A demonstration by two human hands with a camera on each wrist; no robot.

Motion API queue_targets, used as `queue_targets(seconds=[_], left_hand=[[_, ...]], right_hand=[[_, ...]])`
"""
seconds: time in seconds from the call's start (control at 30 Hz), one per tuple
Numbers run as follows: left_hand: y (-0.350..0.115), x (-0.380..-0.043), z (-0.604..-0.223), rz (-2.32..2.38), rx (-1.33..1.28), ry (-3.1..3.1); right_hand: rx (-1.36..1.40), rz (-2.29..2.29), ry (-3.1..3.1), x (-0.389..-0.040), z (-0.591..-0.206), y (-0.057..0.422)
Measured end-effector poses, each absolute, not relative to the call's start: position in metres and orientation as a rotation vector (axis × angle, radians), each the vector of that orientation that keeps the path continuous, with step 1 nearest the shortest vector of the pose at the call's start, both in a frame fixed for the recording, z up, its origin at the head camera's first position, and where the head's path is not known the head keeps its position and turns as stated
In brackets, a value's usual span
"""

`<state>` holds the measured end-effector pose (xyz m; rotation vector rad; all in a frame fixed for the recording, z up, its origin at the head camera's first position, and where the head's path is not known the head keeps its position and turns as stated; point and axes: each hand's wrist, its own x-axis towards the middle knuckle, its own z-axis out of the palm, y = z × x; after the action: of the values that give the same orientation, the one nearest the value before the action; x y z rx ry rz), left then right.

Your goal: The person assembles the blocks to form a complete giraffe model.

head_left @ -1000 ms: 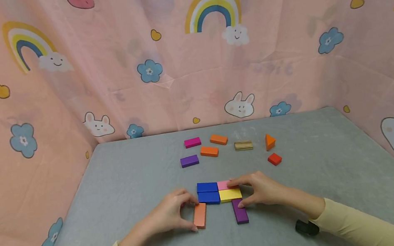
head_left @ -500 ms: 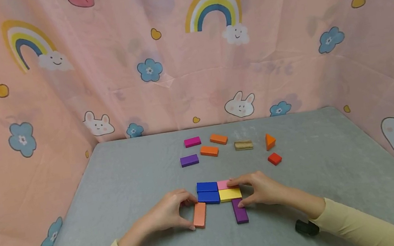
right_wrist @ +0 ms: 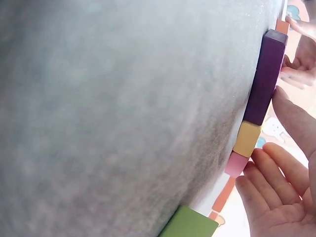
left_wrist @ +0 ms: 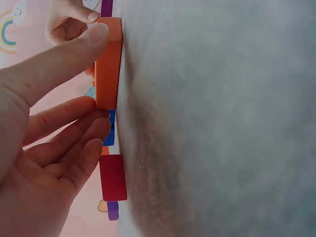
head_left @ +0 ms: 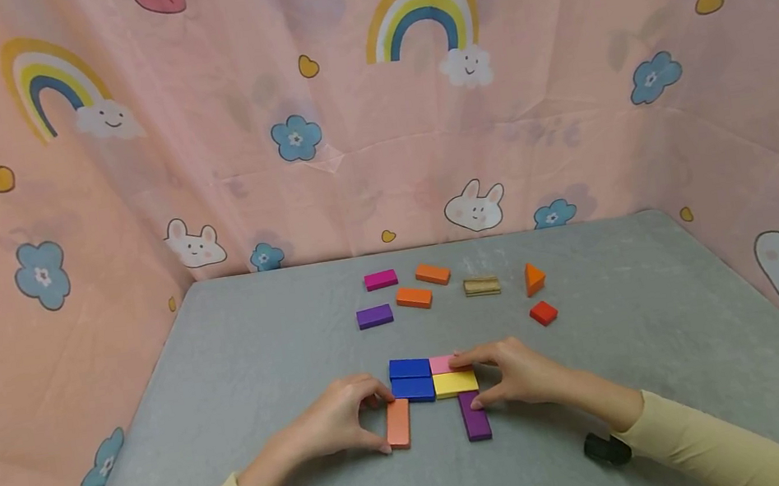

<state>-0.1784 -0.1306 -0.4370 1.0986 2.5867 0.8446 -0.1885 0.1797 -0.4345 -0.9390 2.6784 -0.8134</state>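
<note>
OK, L hand (head_left: 336, 421) at abt 8 o'clock of the blk cluster, grip pinching the peach blk (head_left: 398, 424) lengthwise: thumb on its near end, index at its far end, gap just the blk's length. Peach blk's on the grey tabletop (head_left: 264, 360), approx 7 o'clock of the cluster, far end right by the near blue blk (head_left: 413, 390); touching or a hair apart, can't tell.

Far blue blk (head_left: 410, 368) sits snug at 12 o'clock of its twin. Yellow blk (head_left: 456, 384) butts on at 3, pink blk (head_left: 440, 364) at yellow's 12, partly under fingers. Purple blk (head_left: 474, 416) at yellow's 5 o'clock, running twd the person.

R hand (head_left: 520, 374) over at 3: grip spread wide, thumb at purple's side, index at pink, clasping nothing.

Farther back: violet blk (head_left: 374, 316) and magenta blk (head_left: 381, 280) abt 11, two orange blks (head_left: 414, 298) nr 12, wooden blk (head_left: 481, 286) at 1, orange triangle (head_left: 534, 278) plus red blk (head_left: 543, 313) approx 2. And a green blk (right_wrist: 190, 224), approx 6 o'clock in the R wrist view!
</note>
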Motion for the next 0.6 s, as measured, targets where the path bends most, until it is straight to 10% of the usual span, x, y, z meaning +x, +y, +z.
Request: queue_targets(seconds=[0.6], left_hand=[[-0.1319,-0.178,-0.438,0.906,1.062,2.597]], right_hand=[[-0.95,-0.812,2.668,-0.1884,-0.4333,0.1803]])
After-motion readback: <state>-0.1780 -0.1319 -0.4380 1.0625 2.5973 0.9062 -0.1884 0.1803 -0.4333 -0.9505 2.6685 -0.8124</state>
